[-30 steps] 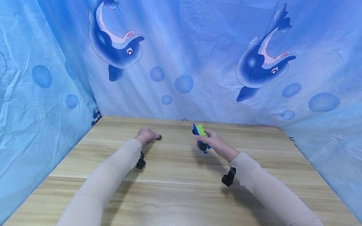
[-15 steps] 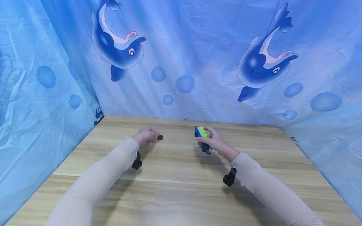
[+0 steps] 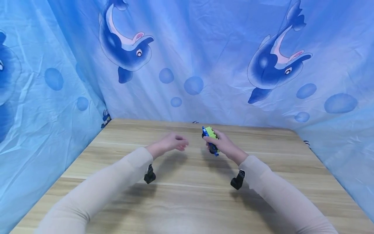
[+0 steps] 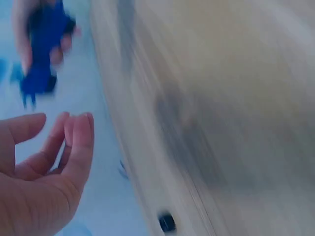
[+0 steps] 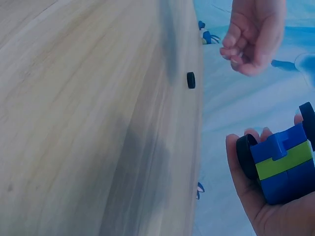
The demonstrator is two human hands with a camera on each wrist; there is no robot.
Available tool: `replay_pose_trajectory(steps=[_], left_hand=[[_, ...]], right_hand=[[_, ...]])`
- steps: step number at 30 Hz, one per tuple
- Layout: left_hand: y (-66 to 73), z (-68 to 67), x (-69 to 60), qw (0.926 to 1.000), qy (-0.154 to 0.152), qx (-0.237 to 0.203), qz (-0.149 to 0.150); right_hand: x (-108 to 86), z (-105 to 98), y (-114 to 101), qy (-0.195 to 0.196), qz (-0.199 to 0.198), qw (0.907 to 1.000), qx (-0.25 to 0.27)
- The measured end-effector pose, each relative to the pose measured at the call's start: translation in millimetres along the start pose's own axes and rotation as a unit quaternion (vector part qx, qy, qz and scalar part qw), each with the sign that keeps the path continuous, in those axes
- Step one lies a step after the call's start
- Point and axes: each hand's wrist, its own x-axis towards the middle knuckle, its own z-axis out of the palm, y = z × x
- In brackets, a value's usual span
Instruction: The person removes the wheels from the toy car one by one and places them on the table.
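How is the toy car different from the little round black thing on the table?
The toy car is blue and green with black wheels; the round thing is just black. The toy car looks bigger, the round thing smaller. The right hand has the toy car in its grip; the round thing sits on the table. Both show black.

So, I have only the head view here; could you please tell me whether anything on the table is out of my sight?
Observer: Yes, both wrist views show a black wheel on the table, near its far edge.
Operator: Thank you; might the left hand be hiding something in its grasp?
Observer: No, the left wrist view shows the left hand holding nothing.
Operator: And how does the far side of the toy vehicle in the right hand look?
Observer: In the right wrist view, the toy vehicle in the right hand shows a lime green band between blue parts.
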Motion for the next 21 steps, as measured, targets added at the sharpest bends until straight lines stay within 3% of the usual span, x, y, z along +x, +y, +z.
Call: replay_pose_trajectory(steps=[6, 10, 14, 21], left_hand=[[23.7, 36.4, -0.4, 0.9942, -0.086, -0.027, 0.058], [29.1, 51.6, 3.0, 0.9894, -0.115, -0.047, 0.075], [29.0, 61.9, 8.8, 0.9904, -0.103, -0.052, 0.076], [30.5, 71.3, 8.4, 0.9940, -0.048, -0.032, 0.092]], right_hand=[[2.4, 3, -1, 0.034, 0.018, 0.9993, -0.001], [2.8, 5, -1, 0.048, 0.027, 0.9984, -0.012], [3.6, 6, -1, 0.048, 0.026, 0.9983, -0.022], [7.7, 8, 0, 0.032, 0.020, 0.9992, -0.016]])
